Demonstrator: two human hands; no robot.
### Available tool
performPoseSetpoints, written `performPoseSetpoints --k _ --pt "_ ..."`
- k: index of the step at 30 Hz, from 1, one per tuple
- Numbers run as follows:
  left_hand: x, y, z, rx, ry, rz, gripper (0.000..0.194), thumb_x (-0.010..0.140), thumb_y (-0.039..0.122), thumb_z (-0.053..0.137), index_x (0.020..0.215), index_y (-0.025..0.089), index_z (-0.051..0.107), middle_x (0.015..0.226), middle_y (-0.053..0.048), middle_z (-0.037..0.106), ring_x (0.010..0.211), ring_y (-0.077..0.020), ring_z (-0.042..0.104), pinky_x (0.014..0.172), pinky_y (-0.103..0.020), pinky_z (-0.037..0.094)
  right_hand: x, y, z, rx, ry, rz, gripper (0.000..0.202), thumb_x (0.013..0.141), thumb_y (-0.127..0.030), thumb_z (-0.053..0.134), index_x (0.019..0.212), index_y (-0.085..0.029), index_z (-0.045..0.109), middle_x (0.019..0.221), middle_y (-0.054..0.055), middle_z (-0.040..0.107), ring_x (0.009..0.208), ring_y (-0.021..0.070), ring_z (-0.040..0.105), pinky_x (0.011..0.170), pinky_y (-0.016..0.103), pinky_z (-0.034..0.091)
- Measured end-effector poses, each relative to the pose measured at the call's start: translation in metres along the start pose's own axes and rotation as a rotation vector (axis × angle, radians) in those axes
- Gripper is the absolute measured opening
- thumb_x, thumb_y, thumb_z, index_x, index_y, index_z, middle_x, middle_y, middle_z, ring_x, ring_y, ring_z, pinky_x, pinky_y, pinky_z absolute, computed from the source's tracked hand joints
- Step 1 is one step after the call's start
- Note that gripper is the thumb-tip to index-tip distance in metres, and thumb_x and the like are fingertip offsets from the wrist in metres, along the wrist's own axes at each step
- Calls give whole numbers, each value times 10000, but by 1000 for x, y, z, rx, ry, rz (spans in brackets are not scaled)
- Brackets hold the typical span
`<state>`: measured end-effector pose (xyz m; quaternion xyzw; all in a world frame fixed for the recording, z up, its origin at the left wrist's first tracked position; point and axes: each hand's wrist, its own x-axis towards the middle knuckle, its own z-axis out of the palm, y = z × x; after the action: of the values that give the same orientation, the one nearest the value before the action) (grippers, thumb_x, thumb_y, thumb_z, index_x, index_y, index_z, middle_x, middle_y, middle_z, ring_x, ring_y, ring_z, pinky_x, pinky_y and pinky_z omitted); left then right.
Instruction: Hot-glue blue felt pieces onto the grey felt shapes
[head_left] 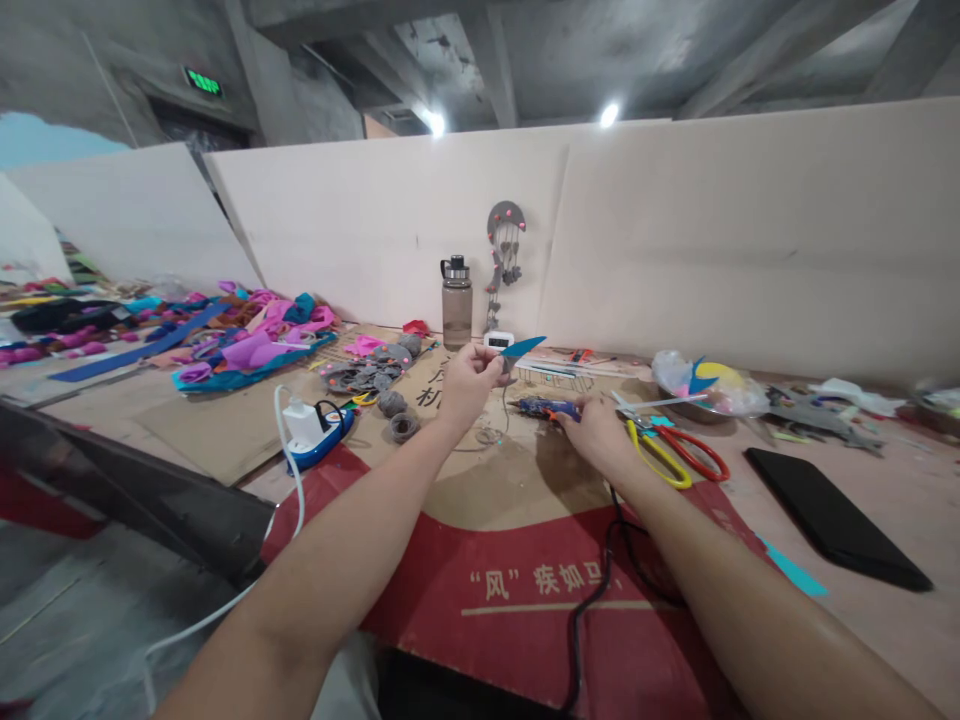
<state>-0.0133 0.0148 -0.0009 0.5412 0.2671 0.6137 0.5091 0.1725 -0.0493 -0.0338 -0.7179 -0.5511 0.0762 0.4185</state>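
Between the fingertips of my left hand (474, 382) is a pointed blue-teal piece (523, 348), with something grey beside it at the fingers. My right hand (596, 432) is closed round a dark blue glue gun (559, 409), whose nozzle side is dark and points left. A black cord (576, 640) runs down from under my right wrist. Both hands are above a red and brown cardboard sheet (510, 500). Thin grey string (491, 436) lies on the cardboard below my left hand.
Yellow-handled scissors (656, 455) and red-handled scissors (701, 455) lie right of my right hand, near a black phone (832, 515). A bottle (457, 305) stands behind. Left are a power strip (319, 435), grey yarn balls (391, 403) and pink fabric (259, 350).
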Motion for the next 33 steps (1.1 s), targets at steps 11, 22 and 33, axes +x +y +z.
performPoseSetpoints --k 11,22,33 --pt "-16 1 7 267 -41 204 110 740 162 703 790 198 611 779 -5 648 723 -129 621 755 -247 504 -25 -61 20 964 -166 -7 420 684 -426 722 944 -241 449 807 -40 560 687 127 565 673 309 522" --pt "-12 -3 11 -100 -116 -48 235 758 272 751 799 161 548 802 0 627 753 -114 649 786 -335 610 -19 -49 7 749 9 -51 260 773 -459 641 783 -208 576 690 -33 520 578 106 405 509 234 334" --pt "-20 8 15 -228 -137 -222 257 724 226 776 784 145 540 735 17 634 693 -124 689 806 -369 615 -20 -51 0 711 71 -1 227 753 -422 659 778 -198 626 664 -25 543 589 126 427 569 270 371"
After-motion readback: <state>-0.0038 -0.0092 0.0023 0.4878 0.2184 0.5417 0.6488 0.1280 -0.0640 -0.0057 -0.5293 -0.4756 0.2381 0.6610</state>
